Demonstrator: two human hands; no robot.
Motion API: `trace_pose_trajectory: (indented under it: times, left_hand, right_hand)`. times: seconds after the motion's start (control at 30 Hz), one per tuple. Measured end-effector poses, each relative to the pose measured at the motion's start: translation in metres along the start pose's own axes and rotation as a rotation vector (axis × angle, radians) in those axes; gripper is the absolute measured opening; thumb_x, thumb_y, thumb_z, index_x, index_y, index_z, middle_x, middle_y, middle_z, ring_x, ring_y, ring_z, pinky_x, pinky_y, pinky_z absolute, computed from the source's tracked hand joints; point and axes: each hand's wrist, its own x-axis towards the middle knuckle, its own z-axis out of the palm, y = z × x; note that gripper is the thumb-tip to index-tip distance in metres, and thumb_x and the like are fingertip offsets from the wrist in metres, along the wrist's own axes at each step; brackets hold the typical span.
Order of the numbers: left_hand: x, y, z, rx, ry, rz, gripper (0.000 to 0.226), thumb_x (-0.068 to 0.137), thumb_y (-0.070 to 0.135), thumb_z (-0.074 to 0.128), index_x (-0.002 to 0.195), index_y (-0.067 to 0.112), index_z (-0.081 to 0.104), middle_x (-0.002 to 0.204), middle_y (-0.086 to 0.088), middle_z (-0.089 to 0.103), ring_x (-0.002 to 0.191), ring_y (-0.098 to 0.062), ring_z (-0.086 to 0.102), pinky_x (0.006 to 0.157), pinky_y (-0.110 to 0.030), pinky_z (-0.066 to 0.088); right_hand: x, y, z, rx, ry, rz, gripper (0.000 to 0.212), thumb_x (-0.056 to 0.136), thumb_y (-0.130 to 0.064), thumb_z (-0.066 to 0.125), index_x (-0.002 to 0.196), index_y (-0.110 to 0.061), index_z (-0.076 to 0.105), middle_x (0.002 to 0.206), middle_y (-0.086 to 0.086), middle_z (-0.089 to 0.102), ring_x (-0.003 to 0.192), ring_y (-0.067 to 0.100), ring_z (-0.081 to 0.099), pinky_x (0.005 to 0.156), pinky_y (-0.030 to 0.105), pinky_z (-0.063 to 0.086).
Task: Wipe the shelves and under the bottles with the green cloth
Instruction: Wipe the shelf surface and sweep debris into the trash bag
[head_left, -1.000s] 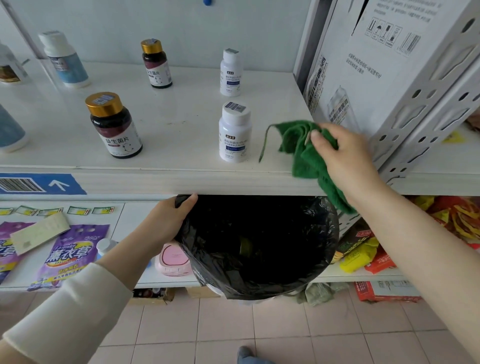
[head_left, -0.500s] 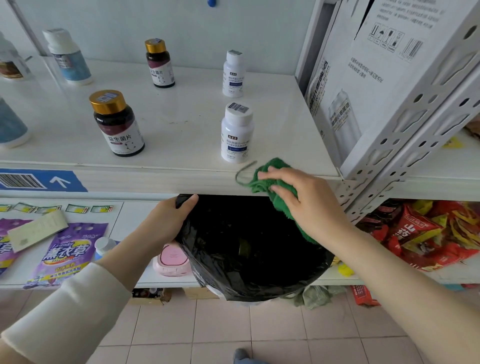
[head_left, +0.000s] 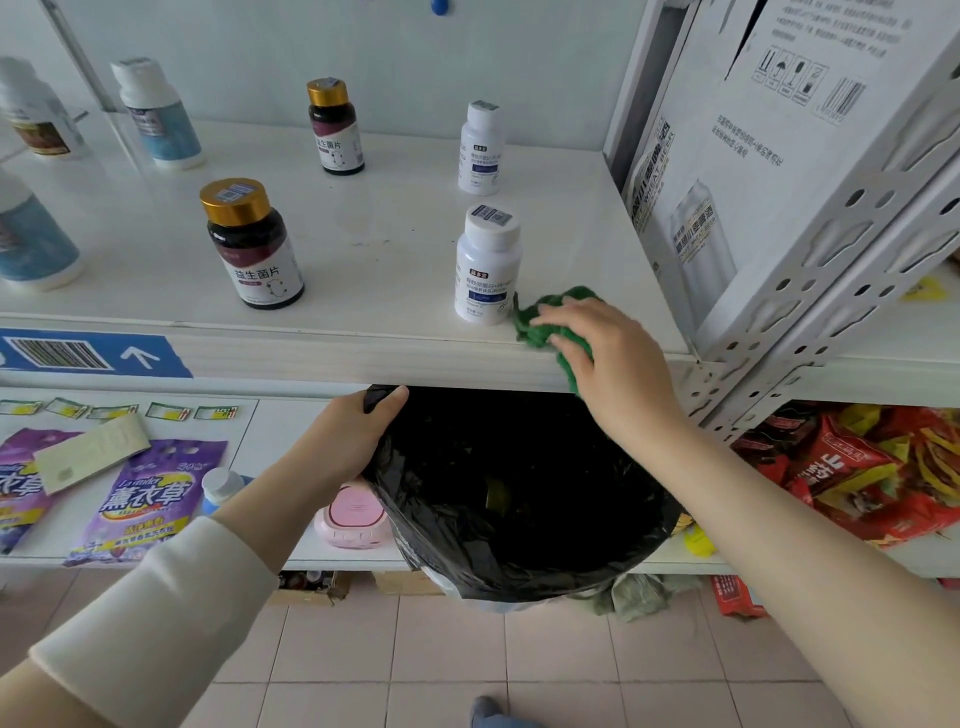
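Note:
My right hand (head_left: 610, 364) grips the green cloth (head_left: 545, 317) and presses it on the front edge of the white shelf (head_left: 363, 322), right beside a white bottle (head_left: 485, 262). A second white bottle (head_left: 480, 148) stands behind it. Two dark bottles with gold caps stand further left, one near (head_left: 252, 244) and one far (head_left: 335, 124). My left hand (head_left: 345, 441) grips the rim of a bin lined with a black bag (head_left: 519, 499), held just under the shelf edge.
Blue-and-white bottles (head_left: 161, 114) stand at the shelf's left. A white carton (head_left: 727, 156) and a perforated metal upright (head_left: 831, 249) bound the shelf on the right. The lower shelf holds purple bags (head_left: 150, 499), a pink case (head_left: 353, 514) and red snack packs (head_left: 857, 467).
My right hand swept the cloth from the right side of the shelf down to the front edge, then back up beside the near white bottle. The left hand kept holding the bin.

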Motion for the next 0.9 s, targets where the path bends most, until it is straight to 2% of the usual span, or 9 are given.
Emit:
trace_pose_trajectory:
  times: [0.13, 0.2, 0.27, 0.43, 0.53, 0.67, 0.73, 0.8, 0.9]
  left_hand:
    - [0.001, -0.002, 0.000, 0.009, 0.002, 0.002, 0.027, 0.092, 0.040, 0.047, 0.074, 0.024, 0.060, 0.075, 0.002, 0.061, 0.074, -0.020, 0.057, 0.073, -0.032, 0.047]
    - [0.002, -0.003, 0.000, 0.014, -0.006, -0.006, 0.026, 0.091, 0.042, 0.047, 0.076, 0.025, 0.060, 0.077, 0.002, 0.062, 0.076, -0.021, 0.058, 0.073, -0.032, 0.048]
    - [0.001, -0.002, -0.001, 0.013, -0.009, -0.008, 0.026, 0.091, 0.042, 0.047, 0.076, 0.025, 0.060, 0.077, 0.001, 0.062, 0.076, -0.021, 0.058, 0.069, -0.030, 0.047]
    - [0.000, -0.001, 0.001, 0.006, -0.003, -0.008, 0.026, 0.092, 0.041, 0.047, 0.074, 0.026, 0.059, 0.076, 0.004, 0.061, 0.075, -0.019, 0.057, 0.075, -0.033, 0.048]
    - [0.000, -0.003, 0.000, 0.017, -0.002, -0.009, 0.027, 0.092, 0.041, 0.047, 0.073, 0.026, 0.059, 0.075, 0.003, 0.061, 0.074, -0.020, 0.057, 0.077, -0.034, 0.047]
    - [-0.001, -0.005, -0.001, 0.034, -0.006, -0.012, 0.028, 0.090, 0.045, 0.047, 0.074, 0.026, 0.060, 0.074, 0.003, 0.061, 0.076, -0.022, 0.058, 0.082, -0.037, 0.049]
    - [-0.002, -0.005, -0.001, 0.026, 0.002, -0.012, 0.028, 0.091, 0.043, 0.047, 0.073, 0.024, 0.060, 0.071, 0.002, 0.060, 0.071, -0.020, 0.057, 0.078, -0.035, 0.048]
    - [-0.005, -0.003, -0.002, 0.027, 0.009, -0.013, 0.030, 0.092, 0.041, 0.047, 0.071, 0.022, 0.059, 0.069, 0.002, 0.059, 0.067, -0.017, 0.055, 0.070, -0.031, 0.046]
    - [-0.011, -0.005, -0.008, 0.021, 0.016, -0.035, 0.029, 0.092, 0.039, 0.047, 0.077, 0.017, 0.059, 0.069, 0.000, 0.058, 0.063, -0.015, 0.055, 0.062, -0.028, 0.044]
  right_hand:
    - [-0.018, -0.014, -0.017, 0.107, -0.145, -0.069, 0.023, 0.086, -0.008, 0.057, 0.105, -0.014, 0.067, 0.116, 0.001, 0.066, 0.106, 0.006, 0.061, 0.098, 0.013, 0.035]
    - [-0.019, -0.015, -0.031, 0.194, -0.208, -0.024, 0.025, 0.089, -0.011, 0.053, 0.111, -0.015, 0.064, 0.113, -0.007, 0.062, 0.073, -0.019, 0.058, 0.075, -0.003, 0.037]
    - [-0.012, -0.009, -0.041, 0.238, -0.081, 0.082, 0.027, 0.092, -0.015, 0.049, 0.117, -0.017, 0.060, 0.109, -0.013, 0.057, 0.059, -0.016, 0.053, 0.063, -0.006, 0.034]
    - [0.012, 0.018, -0.026, 0.034, 0.097, 0.221, 0.029, 0.094, -0.014, 0.045, 0.120, -0.012, 0.058, 0.117, 0.004, 0.062, 0.101, 0.018, 0.058, 0.071, 0.007, 0.028]
    - [0.003, 0.012, -0.011, -0.028, 0.076, 0.215, 0.029, 0.094, -0.016, 0.045, 0.120, -0.014, 0.058, 0.117, 0.006, 0.065, 0.091, 0.013, 0.056, 0.071, 0.010, 0.030]
    - [-0.024, -0.026, 0.006, 0.114, 0.004, 0.010, 0.026, 0.089, -0.011, 0.053, 0.113, -0.014, 0.063, 0.123, 0.003, 0.063, 0.114, 0.017, 0.058, 0.100, 0.026, 0.040]
    - [-0.031, -0.039, 0.006, 0.203, -0.077, -0.030, 0.026, 0.089, -0.011, 0.054, 0.113, -0.014, 0.063, 0.121, -0.002, 0.064, 0.102, 0.003, 0.062, 0.090, 0.011, 0.043]
    - [-0.034, -0.048, -0.001, 0.285, -0.170, -0.009, 0.026, 0.091, -0.012, 0.052, 0.114, -0.014, 0.062, 0.087, -0.026, 0.070, 0.058, -0.013, 0.058, 0.061, -0.001, 0.039]
    - [-0.038, -0.052, -0.004, 0.339, -0.242, 0.035, 0.024, 0.093, -0.017, 0.048, 0.114, -0.016, 0.060, 0.042, -0.038, 0.048, 0.034, 0.001, 0.045, 0.038, 0.007, 0.030]
